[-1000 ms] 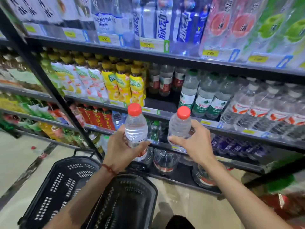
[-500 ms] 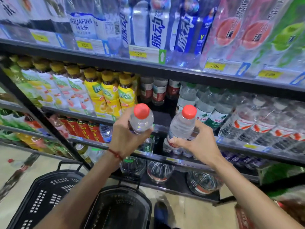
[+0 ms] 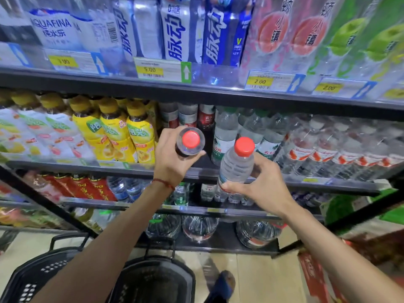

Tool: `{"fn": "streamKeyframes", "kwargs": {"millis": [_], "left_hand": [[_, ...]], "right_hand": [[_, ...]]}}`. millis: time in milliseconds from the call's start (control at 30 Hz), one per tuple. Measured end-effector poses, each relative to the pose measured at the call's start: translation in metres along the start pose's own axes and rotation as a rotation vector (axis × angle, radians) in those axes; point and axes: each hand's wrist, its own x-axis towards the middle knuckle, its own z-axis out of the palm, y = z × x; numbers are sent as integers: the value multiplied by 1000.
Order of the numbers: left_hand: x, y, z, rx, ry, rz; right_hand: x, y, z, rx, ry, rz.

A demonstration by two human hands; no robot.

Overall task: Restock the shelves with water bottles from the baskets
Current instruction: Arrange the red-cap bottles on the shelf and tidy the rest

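Observation:
My left hand (image 3: 172, 162) grips a clear red-capped water bottle (image 3: 190, 142), seen almost from above, at the front edge of the middle shelf (image 3: 317, 182), in a dark gap between yellow tea bottles and green-capped water bottles. My right hand (image 3: 262, 184) holds a second red-capped water bottle (image 3: 237, 162) upright, just in front of the same shelf edge and a little lower. Two black baskets (image 3: 157, 278) stand on the floor below my arms.
Yellow-capped tea bottles (image 3: 135, 132) fill the shelf left of the gap, green-capped water bottles (image 3: 227, 130) and white-capped ones (image 3: 341, 145) the right. The upper shelf with price tags (image 3: 153, 69) overhangs. Large water jugs (image 3: 199, 228) sit on the bottom shelf. A red carton (image 3: 317, 278) stands at the lower right.
Both hands have risen with their bottles from the lower shelves to the middle shelf. The left bottle has moved forward into the gap, and the view has tilted up.

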Motion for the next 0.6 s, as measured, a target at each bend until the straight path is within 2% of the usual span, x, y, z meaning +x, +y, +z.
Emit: {"fn": "streamKeyframes", "kwargs": {"millis": [333,467,600], "left_hand": [[25,-27,60,-63,65,-318],[33,-39,77,-10,57,-364],[36,-44,86,-67,88,-414]], "right_hand": [[-9,10,1,23,63,-29],[-13,18,0,-5,80,-50],[-18,30,4,6,107,-50]]}}
